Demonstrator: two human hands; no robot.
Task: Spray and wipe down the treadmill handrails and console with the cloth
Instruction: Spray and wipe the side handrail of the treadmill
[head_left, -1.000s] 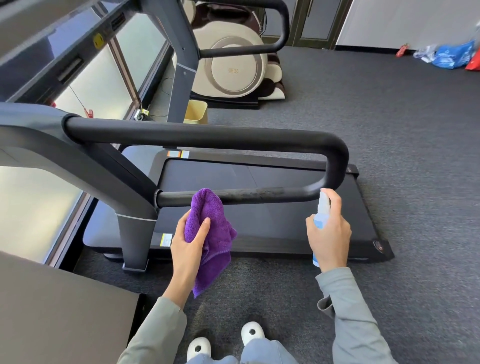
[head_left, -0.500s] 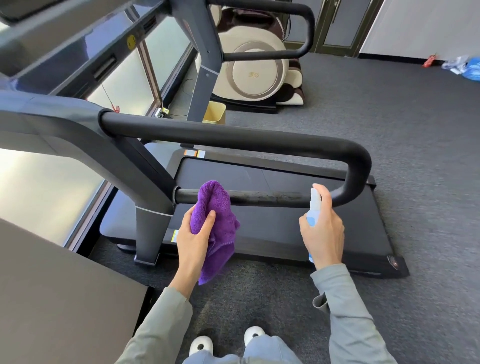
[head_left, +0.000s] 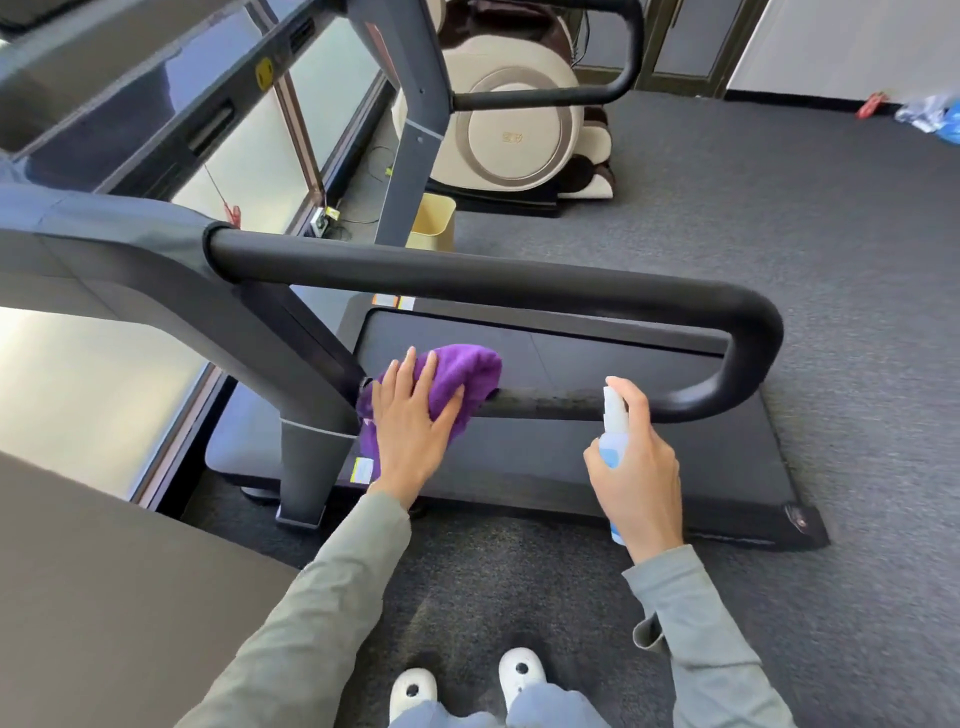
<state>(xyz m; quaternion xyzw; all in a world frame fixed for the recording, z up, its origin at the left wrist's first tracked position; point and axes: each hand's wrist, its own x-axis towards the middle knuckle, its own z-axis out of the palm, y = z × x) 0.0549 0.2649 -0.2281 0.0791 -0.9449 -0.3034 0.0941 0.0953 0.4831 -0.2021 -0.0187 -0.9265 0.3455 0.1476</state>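
The black looped handrail (head_left: 519, 283) of the treadmill crosses the middle of the view. Its lower bar (head_left: 556, 405) looks dusty. My left hand (head_left: 410, 431) presses a purple cloth (head_left: 462, 369) with straight fingers onto the left end of that lower bar, beside the grey upright (head_left: 306, 447). My right hand (head_left: 636, 467) grips a small clear-and-blue spray bottle (head_left: 613, 421), its index finger on the nozzle, which sits just before the lower bar. The console (head_left: 130, 109) runs along the upper left, only partly in view.
The treadmill deck (head_left: 623, 467) lies on grey carpet below the rail. A second handrail (head_left: 571, 93) and a beige massage chair (head_left: 519, 119) stand behind. A yellow bin (head_left: 434, 221) is near the window. A dark tabletop (head_left: 104, 597) fills the lower left. My white shoes (head_left: 467, 686) are at the bottom.
My left hand rose and laid the purple cloth flat over the left end of the lower bar, fingers now straightened. The right hand with the bottle stayed close to the bar.
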